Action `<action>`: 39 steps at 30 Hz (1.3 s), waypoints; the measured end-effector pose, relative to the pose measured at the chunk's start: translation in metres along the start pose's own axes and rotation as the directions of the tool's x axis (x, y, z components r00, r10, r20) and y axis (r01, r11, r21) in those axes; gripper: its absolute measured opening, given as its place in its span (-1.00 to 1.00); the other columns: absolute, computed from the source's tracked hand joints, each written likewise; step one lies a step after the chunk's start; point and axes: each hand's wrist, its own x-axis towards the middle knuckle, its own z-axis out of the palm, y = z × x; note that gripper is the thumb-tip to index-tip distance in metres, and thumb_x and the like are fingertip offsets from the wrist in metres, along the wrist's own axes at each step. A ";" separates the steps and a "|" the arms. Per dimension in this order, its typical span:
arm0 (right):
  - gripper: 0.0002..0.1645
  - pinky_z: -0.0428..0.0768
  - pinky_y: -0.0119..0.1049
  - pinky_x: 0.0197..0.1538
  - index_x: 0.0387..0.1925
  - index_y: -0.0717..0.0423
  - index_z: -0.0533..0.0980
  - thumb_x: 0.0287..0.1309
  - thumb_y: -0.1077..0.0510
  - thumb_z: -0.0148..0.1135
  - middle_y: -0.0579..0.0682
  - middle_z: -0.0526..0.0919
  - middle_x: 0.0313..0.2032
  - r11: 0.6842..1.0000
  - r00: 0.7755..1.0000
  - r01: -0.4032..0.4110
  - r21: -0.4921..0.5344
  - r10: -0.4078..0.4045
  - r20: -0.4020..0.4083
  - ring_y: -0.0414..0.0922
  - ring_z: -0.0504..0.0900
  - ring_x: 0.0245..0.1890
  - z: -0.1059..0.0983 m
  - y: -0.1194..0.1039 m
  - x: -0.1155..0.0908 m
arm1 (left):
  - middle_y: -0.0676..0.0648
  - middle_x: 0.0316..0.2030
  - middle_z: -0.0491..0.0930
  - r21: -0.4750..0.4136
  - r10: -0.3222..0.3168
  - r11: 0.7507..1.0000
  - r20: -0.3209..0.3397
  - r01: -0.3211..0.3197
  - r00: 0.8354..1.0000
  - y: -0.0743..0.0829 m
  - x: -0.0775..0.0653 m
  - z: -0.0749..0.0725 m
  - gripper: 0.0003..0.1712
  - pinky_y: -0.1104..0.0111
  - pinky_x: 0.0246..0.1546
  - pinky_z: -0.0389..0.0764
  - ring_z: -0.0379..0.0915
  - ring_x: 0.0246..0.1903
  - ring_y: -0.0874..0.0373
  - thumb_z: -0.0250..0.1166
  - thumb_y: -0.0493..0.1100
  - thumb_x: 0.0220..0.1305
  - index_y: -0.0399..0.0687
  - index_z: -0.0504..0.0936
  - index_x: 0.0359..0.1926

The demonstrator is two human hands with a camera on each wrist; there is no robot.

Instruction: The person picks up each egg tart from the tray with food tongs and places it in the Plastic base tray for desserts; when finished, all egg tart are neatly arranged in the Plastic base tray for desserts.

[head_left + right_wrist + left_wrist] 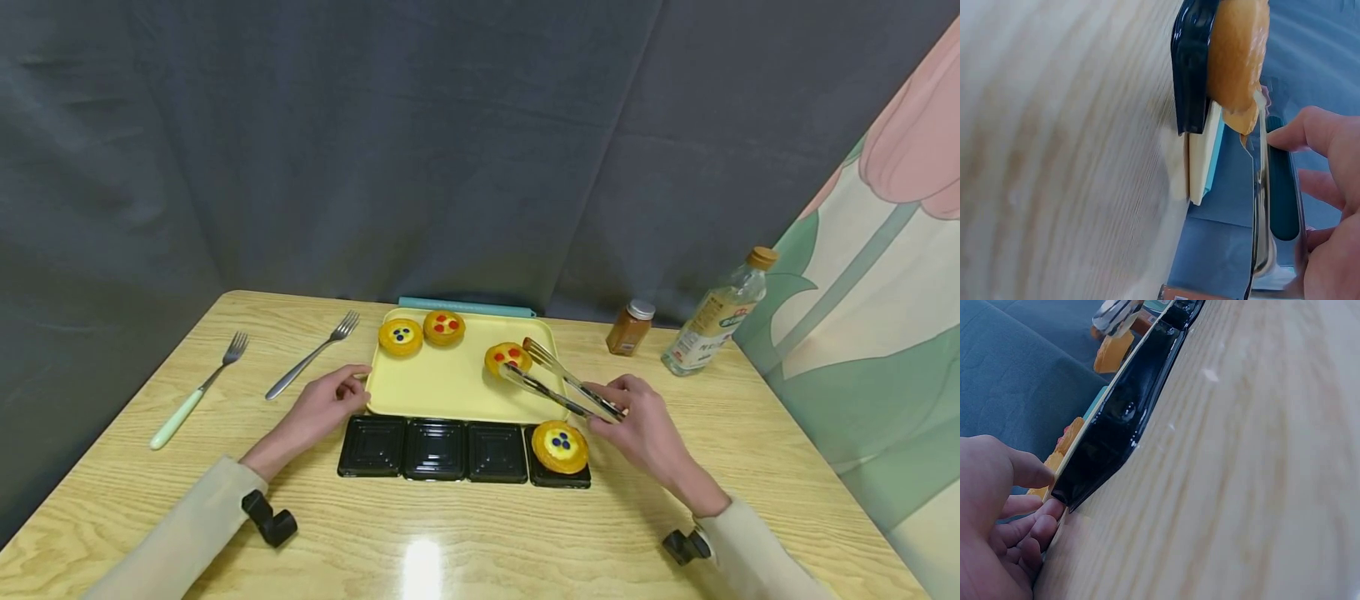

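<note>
My right hand [637, 421] grips metal tongs [551, 392]. The tongs' ends stand on either side of a tart with red dots [507, 358], over the right part of the yellow tray [442, 396]; whether the tart touches the tray I cannot tell. At the tray's left edge, my left hand [330, 404] pinches the rim between thumb and fingers. Two more tarts lie at the tray's back left: one blue-dotted [401, 337], one red-dotted [444, 327]. In front of the tray, black square holders [437, 450] form a row; the rightmost carries a blue-dotted tart [560, 447].
Left of the tray lie a metal fork [313, 354] and a green-handled fork [198, 392]. Back right stand a small brown jar [630, 327] and a clear labelled bottle [718, 317]. A teal bar [467, 307] lies behind the tray, before a dark curtain [390, 150].
</note>
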 end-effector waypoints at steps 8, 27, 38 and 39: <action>-0.45 0.37 -0.31 -0.44 0.13 0.14 0.66 0.02 0.30 0.43 0.06 0.53 -0.22 0.999 0.999 -0.041 0.016 0.041 0.013 -0.05 0.39 -0.34 -0.004 -0.008 -0.020 | -0.05 -0.24 0.55 -0.002 0.001 1.000 0.003 -0.001 1.000 -0.001 -0.001 0.001 -0.45 0.27 -0.30 0.40 0.37 -0.30 0.08 0.23 -0.15 0.41 -0.28 0.45 0.33; -0.38 0.41 -0.38 -0.45 0.09 -0.01 0.70 -0.11 0.36 0.52 -0.10 0.49 -0.22 1.000 0.999 0.011 0.010 -0.010 -0.050 -0.16 0.37 -0.33 -0.015 -0.029 -0.054 | -0.05 -0.24 0.55 -0.009 -0.008 1.000 0.007 0.008 1.000 0.000 -0.001 0.000 -0.45 0.27 -0.31 0.41 0.37 -0.30 0.08 0.24 -0.15 0.40 -0.27 0.45 0.33; -0.35 0.37 -0.39 -0.41 0.08 -0.06 0.71 -0.16 0.35 0.55 -0.19 0.45 -0.20 0.999 0.998 0.036 -0.005 -0.036 -0.056 -0.22 0.36 -0.31 -0.014 -0.039 -0.069 | -0.06 -0.25 0.55 0.008 -0.004 1.000 -0.003 0.004 1.000 -0.001 0.000 0.001 -0.47 0.26 -0.30 0.41 0.38 -0.31 0.06 0.23 -0.18 0.39 -0.28 0.46 0.33; -0.36 0.38 -0.39 -0.41 0.07 -0.05 0.72 -0.17 0.35 0.56 -0.20 0.45 -0.19 0.999 0.997 0.049 -0.007 -0.049 -0.062 -0.23 0.37 -0.31 -0.013 -0.039 -0.070 | -0.07 -0.25 0.56 0.009 -0.003 1.000 -0.004 0.003 1.000 -0.001 0.000 0.001 -0.47 0.26 -0.30 0.41 0.38 -0.31 0.06 0.23 -0.18 0.39 -0.28 0.46 0.32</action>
